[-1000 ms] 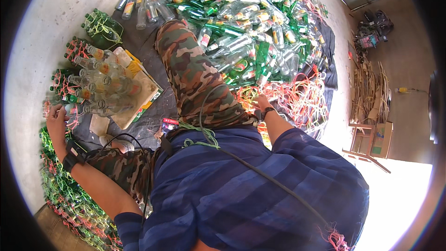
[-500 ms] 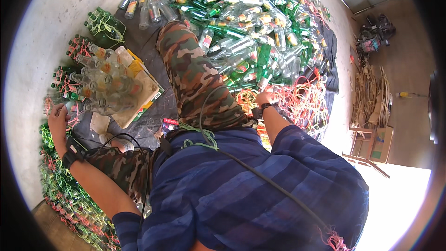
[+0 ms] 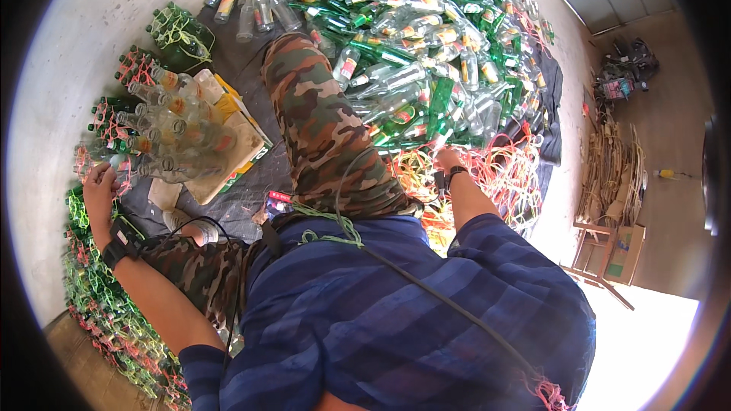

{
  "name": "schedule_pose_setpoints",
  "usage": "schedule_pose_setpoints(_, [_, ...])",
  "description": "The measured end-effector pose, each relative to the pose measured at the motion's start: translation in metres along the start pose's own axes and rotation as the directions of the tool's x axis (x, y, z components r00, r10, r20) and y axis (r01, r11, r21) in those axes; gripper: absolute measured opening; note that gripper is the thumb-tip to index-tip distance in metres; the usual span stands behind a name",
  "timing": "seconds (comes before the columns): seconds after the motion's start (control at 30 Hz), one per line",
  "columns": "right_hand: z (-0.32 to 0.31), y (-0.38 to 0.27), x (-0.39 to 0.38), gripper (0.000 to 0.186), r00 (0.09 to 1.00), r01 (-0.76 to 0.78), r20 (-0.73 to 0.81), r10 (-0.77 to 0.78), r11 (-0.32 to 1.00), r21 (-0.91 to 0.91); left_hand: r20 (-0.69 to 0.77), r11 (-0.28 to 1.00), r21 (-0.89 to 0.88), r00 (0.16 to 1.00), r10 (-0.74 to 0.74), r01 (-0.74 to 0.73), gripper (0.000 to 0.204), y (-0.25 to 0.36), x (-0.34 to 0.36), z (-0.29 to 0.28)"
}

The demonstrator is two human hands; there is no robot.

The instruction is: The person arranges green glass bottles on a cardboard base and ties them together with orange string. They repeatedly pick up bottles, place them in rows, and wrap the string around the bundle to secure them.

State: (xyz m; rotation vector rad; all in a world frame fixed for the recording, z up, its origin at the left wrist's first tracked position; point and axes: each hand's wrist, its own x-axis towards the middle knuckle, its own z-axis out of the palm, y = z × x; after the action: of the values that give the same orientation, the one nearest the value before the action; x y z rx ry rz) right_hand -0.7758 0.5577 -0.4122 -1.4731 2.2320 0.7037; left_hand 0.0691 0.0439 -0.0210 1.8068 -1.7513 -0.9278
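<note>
My left hand point(image 3: 99, 186) is at the far left, its fingers bent in beside the strung bottles point(image 3: 103, 160) by the wall. Whatever lies between those fingers is too small to make out. A group of clear glass bottles point(image 3: 183, 133) stands close by on a pale board point(image 3: 242, 158). On the other side, my right hand point(image 3: 449, 160) reaches down at the edge of a tangle of red, orange and yellow twine point(image 3: 506, 175), next to the near end of the bottle heap point(image 3: 411, 53). The back of the hand hides most of its fingers.
Green bottles tied with yellow twine point(image 3: 180, 34) stand near the left wall. Many more strung bottles point(image 3: 114, 304) line the lower left. Dark sheeting point(image 3: 236, 53) covers the floor. At the right are a stack of flattened cardboard point(image 3: 609, 175) and a wooden frame point(image 3: 605, 259).
The view has shifted slightly, so the bottles appear a little lower and further right. Both hands stay near the same spots, the left by the strung bottles, the right by the twine.
</note>
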Motion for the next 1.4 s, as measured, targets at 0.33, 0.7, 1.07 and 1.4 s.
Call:
schedule_pose_setpoints(0.33, [-0.285, -0.011, -0.037, 0.026, 0.769, 0.162, -0.224, 0.599, 0.157, 0.974, -0.052, 0.998, -0.059, 0.998, 0.028, -0.031, 0.032, -0.006, 0.002, -0.006])
schedule_pose_setpoints(0.7, [-0.477, -0.035, -0.076, 0.026, 0.646, 0.504, -0.554, 0.525, 0.253, 0.826, -0.087, 0.995, -0.076, 0.995, 0.056, -0.062, 0.031, 0.001, -0.003, -0.01])
schedule_pose_setpoints(1.07, [-0.604, -0.09, -0.161, 0.027, 0.506, 0.862, -0.83, 0.236, -0.165, 0.479, -0.118, 0.989, -0.103, 0.988, 0.098, -0.11, 0.03, 0.008, -0.013, -0.015])
schedule_pose_setpoints(1.4, [-0.665, -0.154, -0.218, 0.048, 0.452, 0.888, -0.892, -0.014, -0.09, 0.451, -0.176, 0.972, -0.155, 0.973, 0.149, -0.177, 0.027, 0.007, -0.019, -0.021])
